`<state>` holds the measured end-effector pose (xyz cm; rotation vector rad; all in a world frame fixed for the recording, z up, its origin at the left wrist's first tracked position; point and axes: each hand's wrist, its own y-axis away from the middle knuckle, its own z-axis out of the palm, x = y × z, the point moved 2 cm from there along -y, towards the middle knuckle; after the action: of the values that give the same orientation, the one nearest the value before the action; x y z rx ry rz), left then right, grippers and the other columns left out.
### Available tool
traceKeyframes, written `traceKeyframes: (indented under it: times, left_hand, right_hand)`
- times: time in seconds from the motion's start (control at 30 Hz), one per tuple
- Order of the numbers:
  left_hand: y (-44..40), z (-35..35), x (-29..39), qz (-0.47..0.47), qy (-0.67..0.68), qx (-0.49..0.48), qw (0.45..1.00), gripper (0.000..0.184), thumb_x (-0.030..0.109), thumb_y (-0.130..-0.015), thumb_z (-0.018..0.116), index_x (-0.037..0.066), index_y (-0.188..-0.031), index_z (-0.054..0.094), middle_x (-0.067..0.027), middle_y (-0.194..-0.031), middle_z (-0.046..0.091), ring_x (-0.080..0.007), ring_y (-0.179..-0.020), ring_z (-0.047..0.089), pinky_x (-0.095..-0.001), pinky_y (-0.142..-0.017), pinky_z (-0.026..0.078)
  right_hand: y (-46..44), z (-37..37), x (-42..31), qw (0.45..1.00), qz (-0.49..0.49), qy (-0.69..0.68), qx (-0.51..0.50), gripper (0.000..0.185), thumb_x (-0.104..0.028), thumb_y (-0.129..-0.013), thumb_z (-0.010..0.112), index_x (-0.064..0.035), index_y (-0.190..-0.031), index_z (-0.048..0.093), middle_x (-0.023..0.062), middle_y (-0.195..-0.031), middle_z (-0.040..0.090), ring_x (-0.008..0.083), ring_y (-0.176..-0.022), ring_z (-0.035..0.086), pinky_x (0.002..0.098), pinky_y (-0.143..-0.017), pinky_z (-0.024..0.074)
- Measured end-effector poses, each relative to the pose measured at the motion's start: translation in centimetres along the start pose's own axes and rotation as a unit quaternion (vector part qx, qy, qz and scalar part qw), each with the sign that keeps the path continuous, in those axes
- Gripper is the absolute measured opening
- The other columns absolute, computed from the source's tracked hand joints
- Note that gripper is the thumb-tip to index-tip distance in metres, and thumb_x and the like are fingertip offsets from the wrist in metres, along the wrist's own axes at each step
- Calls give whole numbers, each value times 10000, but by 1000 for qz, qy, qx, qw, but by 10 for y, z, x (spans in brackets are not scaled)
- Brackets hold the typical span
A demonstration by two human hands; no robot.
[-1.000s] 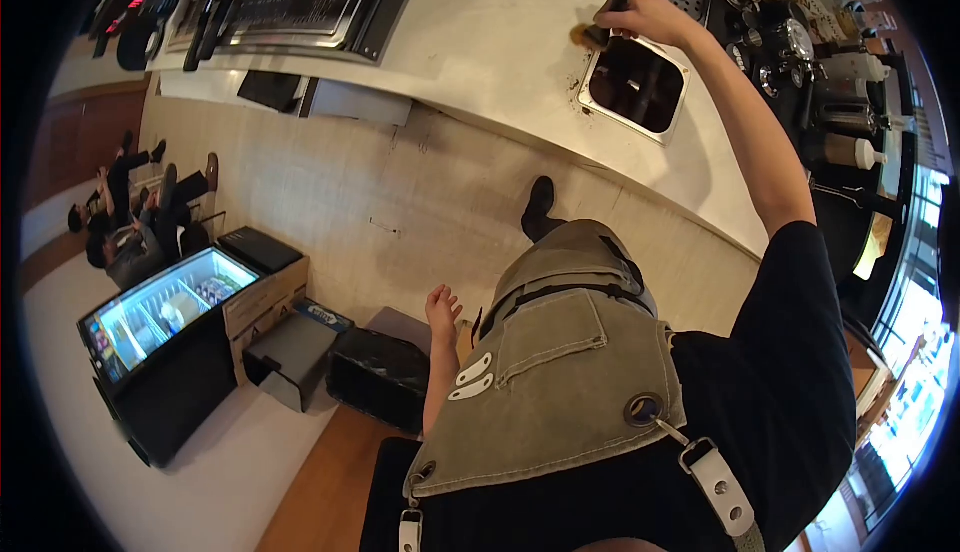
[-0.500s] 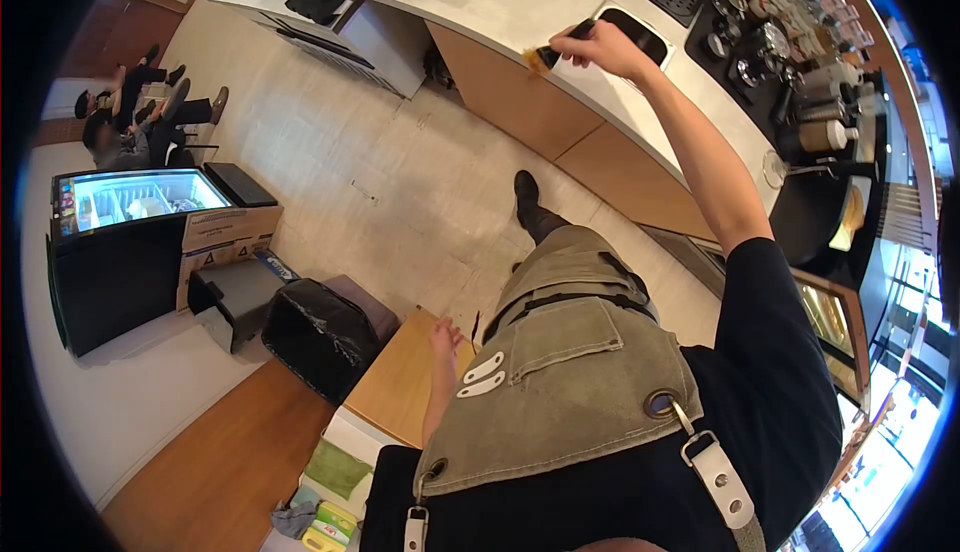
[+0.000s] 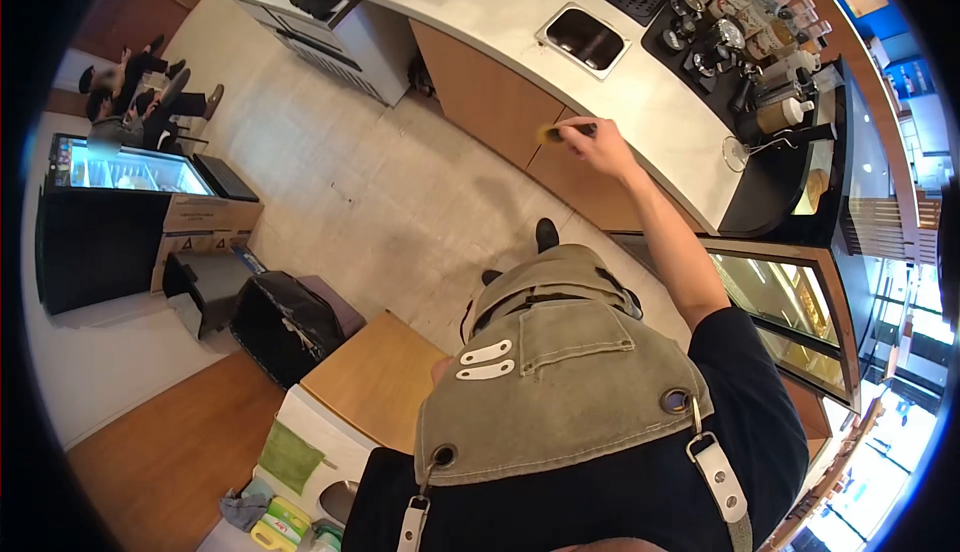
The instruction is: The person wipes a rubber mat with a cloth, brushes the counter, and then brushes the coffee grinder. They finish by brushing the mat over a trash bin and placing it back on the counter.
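Observation:
My right hand (image 3: 598, 147) is closed around the black handle of a brush with yellowish bristles (image 3: 547, 134). It holds the brush beside the front edge of the white counter (image 3: 680, 127), bristles toward the left. Behind it, a small rectangular sink (image 3: 584, 40) is set into the counter. Of my left hand (image 3: 440, 368) only a sliver shows at the left side of my apron (image 3: 560, 392); its fingers are hidden. It is nearest to a wooden top (image 3: 370, 372).
Metal coffee tools (image 3: 715, 47) and several bottles (image 3: 780, 12) line the counter's back. A glass display case (image 3: 790, 292) stands at right. To the left are a bin with a black liner (image 3: 275, 327), cardboard boxes (image 3: 205, 214) and a lit freezer (image 3: 130, 167). Seated people (image 3: 135, 102) are farther off.
My right hand has moved with the brush from beside the sink toward me, to the counter's front edge. My left hand has slipped mostly behind the apron. My view has shifted.

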<state>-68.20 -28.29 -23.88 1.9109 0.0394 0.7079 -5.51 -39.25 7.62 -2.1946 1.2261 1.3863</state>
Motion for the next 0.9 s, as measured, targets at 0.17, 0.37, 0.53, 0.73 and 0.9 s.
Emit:
traceKeyframes:
  times: [0.17, 0.37, 0.53, 0.73, 0.9]
  left_hand:
    - [-20, -14, 119, 3, 324, 43, 945, 416, 269, -995, 592, 78, -1360, 533, -101, -1291, 627, -280, -1124, 644, -426, -865, 548]
    - [2, -26, 207, 93, 318, 91, 939, 454, 279, -988, 649, 74, -1376, 532, -102, -1297, 632, -272, -1117, 649, -429, -850, 564]
    - [2, -4, 128, -21, 287, 61, 956, 449, 293, -990, 655, 64, -1361, 545, -102, -1281, 648, -263, -1094, 661, -417, -816, 574]
    - [30, 33, 38, -10, -17, 42, 999, 439, 292, -992, 651, 67, -1355, 548, -94, -1256, 654, -252, -1083, 663, -409, -803, 571]
    - [36, 46, 54, 41, -97, 49, 993, 431, 291, -994, 648, 69, -1350, 551, -88, -1235, 658, -243, -1074, 665, -403, -792, 568]
  right_hand:
    - [-14, -94, 9, 981, 12, -19, 191, 421, -399, -990, 627, -4, -961, 770, 60, -696, 694, 108, -606, 624, 282, -573, 502]
    - [-72, -68, 66, 995, -13, -84, 56, 417, -403, -967, 623, -23, -883, 774, 73, -640, 692, 142, -576, 655, 285, -580, 533]
    - [-80, -103, 15, 992, -26, -67, 99, 372, -378, -968, 602, -59, -892, 776, 76, -634, 693, 126, -562, 660, 289, -557, 532]
    - [-75, -54, 7, 995, -22, -86, -40, 408, -354, -975, 601, -11, -824, 761, 109, -659, 715, 161, -570, 670, 317, -609, 556]
    - [-117, -103, 6, 974, -56, -114, 186, 438, -413, -976, 613, -36, -816, 766, 59, -629, 684, 104, -613, 658, 274, -600, 509]
